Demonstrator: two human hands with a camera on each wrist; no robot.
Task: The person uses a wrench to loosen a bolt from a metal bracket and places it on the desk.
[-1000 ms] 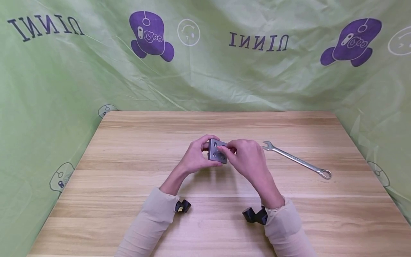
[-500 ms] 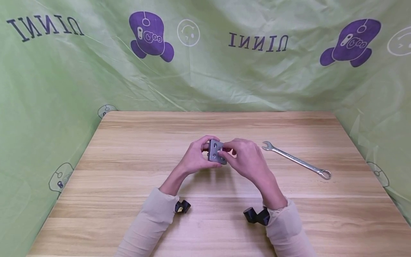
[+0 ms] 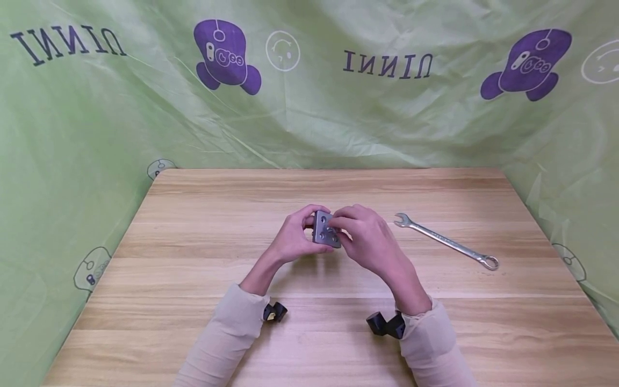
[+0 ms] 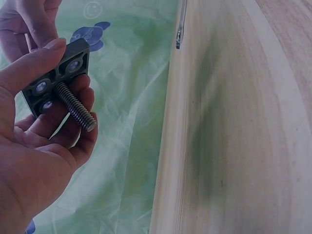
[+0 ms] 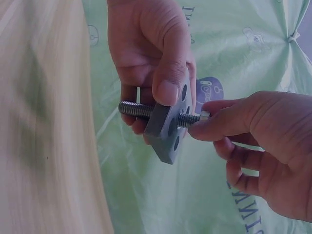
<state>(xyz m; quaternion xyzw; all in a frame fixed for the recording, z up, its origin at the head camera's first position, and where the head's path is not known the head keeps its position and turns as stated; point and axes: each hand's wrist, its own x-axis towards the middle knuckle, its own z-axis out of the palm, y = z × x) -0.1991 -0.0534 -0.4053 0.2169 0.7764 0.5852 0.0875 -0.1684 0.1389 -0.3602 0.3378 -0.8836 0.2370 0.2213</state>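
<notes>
My left hand [image 3: 296, 234] grips a small grey metal plate [image 3: 320, 228] by its edges, held up above the table. Several holes pierce the plate's face, and recesses show on its back in the left wrist view. A threaded bolt [image 4: 75, 106] runs through the middle, its long end sticking out at the back between my left fingers. On the front side, a shorter length of thread and the bolt's hex head [image 5: 204, 115] show in the right wrist view. There my right hand [image 5: 273, 146] pinches the bolt at its head between thumb and index finger, the other fingers loosely curled.
A combination wrench [image 3: 447, 239] lies on the wooden table [image 3: 193, 204] to the right of my hands, open end towards the back. Green printed cloth [image 3: 309, 129] hangs behind and beside the table. Black wrist cameras [image 3: 385, 325] stick out from both sleeves.
My right fingers have shifted round the bolt head: the thumb has drawn down and back, while the index finger has come forward across the plate. The left hand and plate stay nearly still.
</notes>
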